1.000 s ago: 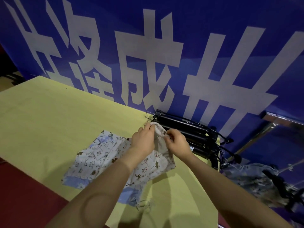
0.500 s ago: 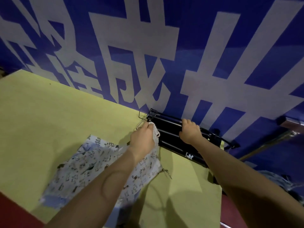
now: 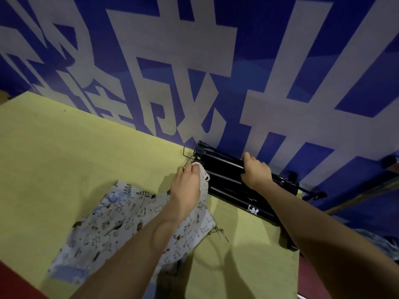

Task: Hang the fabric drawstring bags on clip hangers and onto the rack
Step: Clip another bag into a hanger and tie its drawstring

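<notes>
Several printed fabric drawstring bags [image 3: 112, 225] lie in a loose heap on the yellow-green table [image 3: 64, 152]. My left hand [image 3: 186, 186] pinches the gathered top edge of one white bag [image 3: 204, 180], lifted off the heap beside the hangers. A stack of black clip hangers [image 3: 224, 182] lies against the blue wall, wire hooks [image 3: 187, 155] poking out at its left end. My right hand [image 3: 254, 170] is closed over the top hanger's bar. A metal clip [image 3: 221, 233] sticks out from under the heap.
A blue banner [image 3: 216, 72] with large white characters forms the wall right behind the table. At the far right, a metal rack bar [image 3: 367, 190] and a bag [image 3: 386, 244] hanging below it are partly in view. Red floor shows at the bottom left.
My right hand let go of the bag's top and reached over to grip the black hanger stack. My left hand kept its hold on the bag. The camera moved closer.
</notes>
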`<state>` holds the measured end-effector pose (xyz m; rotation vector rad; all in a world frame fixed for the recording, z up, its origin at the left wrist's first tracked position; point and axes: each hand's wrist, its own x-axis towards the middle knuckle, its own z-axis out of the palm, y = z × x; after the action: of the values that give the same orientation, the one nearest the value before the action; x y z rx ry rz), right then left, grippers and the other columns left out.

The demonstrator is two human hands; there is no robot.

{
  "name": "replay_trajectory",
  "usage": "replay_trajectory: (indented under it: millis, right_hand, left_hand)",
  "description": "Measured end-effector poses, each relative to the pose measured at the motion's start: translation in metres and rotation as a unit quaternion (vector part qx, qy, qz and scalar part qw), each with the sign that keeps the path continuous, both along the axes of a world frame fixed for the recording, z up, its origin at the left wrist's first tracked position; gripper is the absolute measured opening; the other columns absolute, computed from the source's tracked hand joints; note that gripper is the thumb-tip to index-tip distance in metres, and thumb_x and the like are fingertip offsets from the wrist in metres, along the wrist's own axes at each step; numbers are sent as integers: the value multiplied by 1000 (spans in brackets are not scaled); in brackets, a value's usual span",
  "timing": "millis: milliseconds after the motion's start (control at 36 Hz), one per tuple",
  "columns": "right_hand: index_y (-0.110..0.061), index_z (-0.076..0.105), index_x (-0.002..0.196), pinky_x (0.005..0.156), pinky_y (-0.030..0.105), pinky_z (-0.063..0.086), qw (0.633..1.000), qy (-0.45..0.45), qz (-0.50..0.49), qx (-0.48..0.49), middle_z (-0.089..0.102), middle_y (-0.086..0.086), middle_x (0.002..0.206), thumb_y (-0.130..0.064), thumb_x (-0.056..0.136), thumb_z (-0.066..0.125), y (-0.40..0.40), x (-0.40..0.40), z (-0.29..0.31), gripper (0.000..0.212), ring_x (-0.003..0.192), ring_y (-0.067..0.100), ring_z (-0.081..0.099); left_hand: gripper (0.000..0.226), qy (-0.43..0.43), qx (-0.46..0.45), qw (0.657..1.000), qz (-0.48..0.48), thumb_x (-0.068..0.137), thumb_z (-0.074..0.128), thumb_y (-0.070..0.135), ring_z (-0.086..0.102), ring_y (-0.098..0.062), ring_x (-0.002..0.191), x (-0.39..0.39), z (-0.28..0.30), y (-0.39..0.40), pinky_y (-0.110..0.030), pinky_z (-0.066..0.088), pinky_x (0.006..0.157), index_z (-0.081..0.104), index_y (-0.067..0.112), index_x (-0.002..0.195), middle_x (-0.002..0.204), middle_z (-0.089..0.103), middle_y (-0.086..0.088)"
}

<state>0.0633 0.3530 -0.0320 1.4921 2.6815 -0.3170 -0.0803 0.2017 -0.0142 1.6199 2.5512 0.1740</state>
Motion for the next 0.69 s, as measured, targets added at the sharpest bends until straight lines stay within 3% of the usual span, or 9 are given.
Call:
replay_trajectory:
  millis: [306,472,556,694]
  right_hand:
    - [-10,39,119,63,34,40,995,45,-2,93,50,10,115,-25,79,66,-42,5,57,50,97,31,55]
    - [-13,35,112,56,32,37,990,82,-13,118,59,8,92,-27,79,61,-79,24,78,44,75,29,58]
    - [-14,36,110,54,31,39,985,89,-10,145,60,6,89,-29,80,60,-96,33,85,41,72,28,59]
    - [-15,38,107,56,33,44,977,142,-27,158,59,4,90,-27,80,59,-125,45,99,36,74,29,60]
  left_hand:
    - [52,-25,53,998,-5,90,44,-1,48,-24,114,10,25,-32,-29,42,89,34,10,139,131,44,-9]
    - [47,-61,85,994,5,93,51,12,52,-24,111,14,44,-62,-31,43,77,37,13,138,130,42,-7]
    - [45,-96,114,989,18,91,51,8,52,-26,110,16,50,-76,-32,44,75,37,10,134,129,44,-9]
    - [73,-147,176,973,24,88,49,-4,56,-25,90,21,60,-97,-28,40,61,10,10,147,133,42,-12]
